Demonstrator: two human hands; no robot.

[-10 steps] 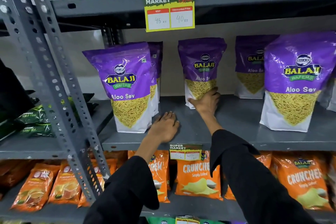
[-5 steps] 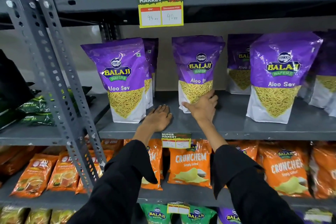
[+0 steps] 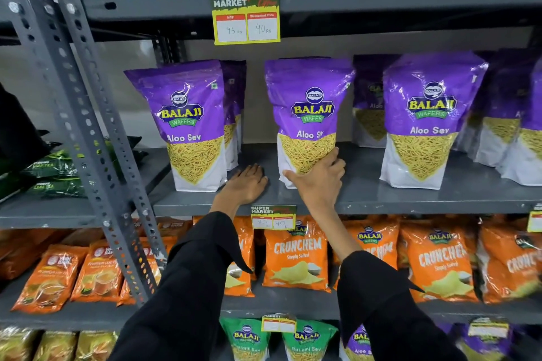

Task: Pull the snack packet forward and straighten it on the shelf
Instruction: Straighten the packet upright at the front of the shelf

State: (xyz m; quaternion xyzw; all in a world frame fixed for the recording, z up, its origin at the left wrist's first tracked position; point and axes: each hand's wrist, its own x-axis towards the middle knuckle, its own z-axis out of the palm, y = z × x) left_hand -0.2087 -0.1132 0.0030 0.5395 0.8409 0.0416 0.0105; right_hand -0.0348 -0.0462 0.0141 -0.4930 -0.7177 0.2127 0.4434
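Your right hand [image 3: 318,182] grips the upright packet [image 3: 308,120] at its base, near the shelf's [image 3: 410,199] front edge; your left hand [image 3: 245,186] lies flat, empty, beside it.

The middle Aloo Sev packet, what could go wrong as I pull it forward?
1. The right hand grips the middle Aloo Sev packet only at its lower right corner, so the tall pouch may tip or twist.
2. The left hand lies flat on the shelf, not steadying the packet.
3. Pulled too far, it could slide off the front edge, which is close.
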